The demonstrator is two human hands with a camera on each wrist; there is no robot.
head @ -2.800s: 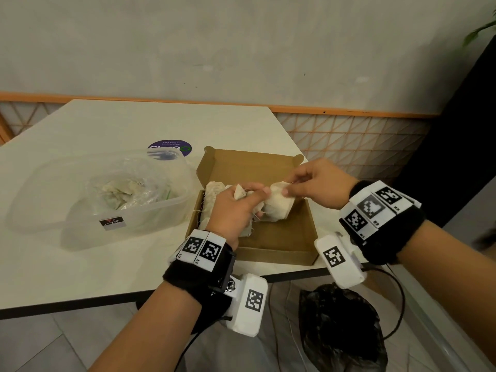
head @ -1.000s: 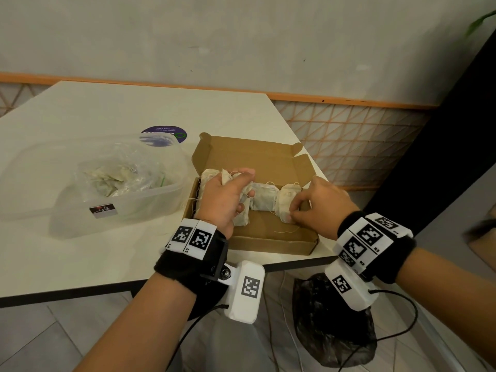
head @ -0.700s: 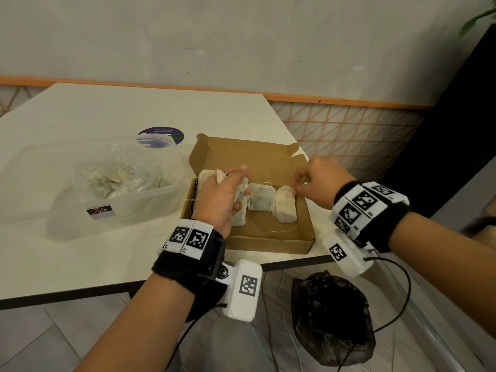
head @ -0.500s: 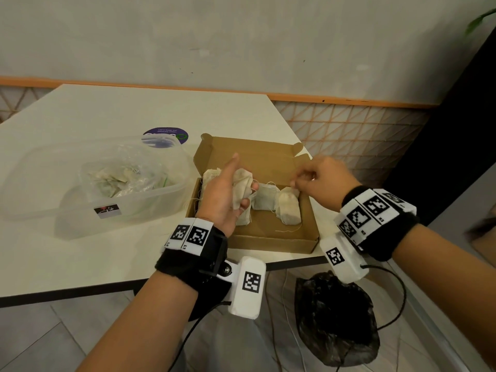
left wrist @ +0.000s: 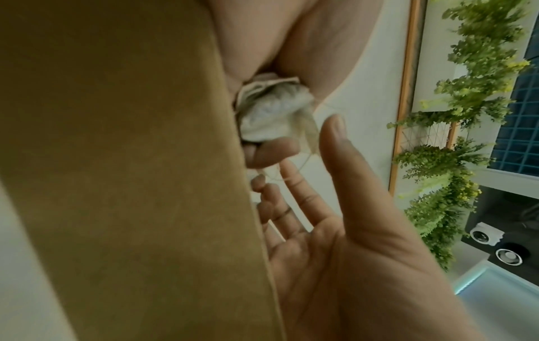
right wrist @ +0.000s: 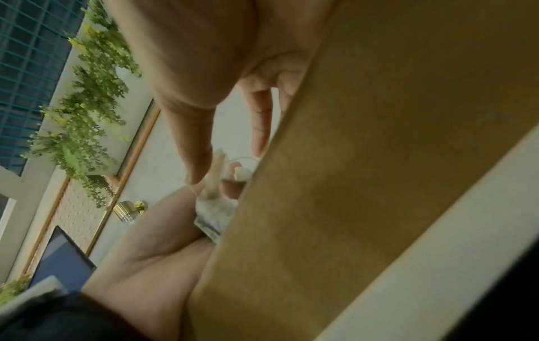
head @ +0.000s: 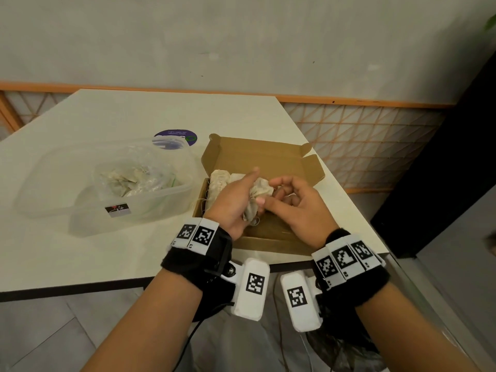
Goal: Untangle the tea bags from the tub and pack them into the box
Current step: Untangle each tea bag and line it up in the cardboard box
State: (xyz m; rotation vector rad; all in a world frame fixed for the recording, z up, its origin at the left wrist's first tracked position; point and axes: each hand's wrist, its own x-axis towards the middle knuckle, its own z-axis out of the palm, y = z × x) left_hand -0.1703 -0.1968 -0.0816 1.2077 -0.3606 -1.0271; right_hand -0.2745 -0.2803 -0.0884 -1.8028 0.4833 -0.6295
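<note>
In the head view my left hand (head: pixel 245 196) grips a crumpled clump of tea bags (head: pixel 261 189) with loose threads, just above the open brown cardboard box (head: pixel 268 157). My right hand (head: pixel 280 196) is beside it with relaxed fingers, its thumb tip against the clump. More tea bags (head: pixel 220 181) lie in the box's left end. The clear plastic tub (head: pixel 161 208) to the left holds the remaining tangled tea bags (head: pixel 120 181) in a clear bag. The left wrist view shows the clump (left wrist: pixel 271 110) in my left hand and my right hand (left wrist: pixel 309 147) spread open.
The box sits near the white table's (head: pixel 80 253) front right corner, with its lid (head: pixel 255 154) standing up at the back. A round purple sticker (head: pixel 175 135) lies behind the tub. A black bag (head: pixel 346 353) is on the floor below the table edge.
My right hand has come back from the box's right side to the clump. My left hand has lifted the clump slightly toward me. The bags laid in the box's middle are now hidden behind my hands.
</note>
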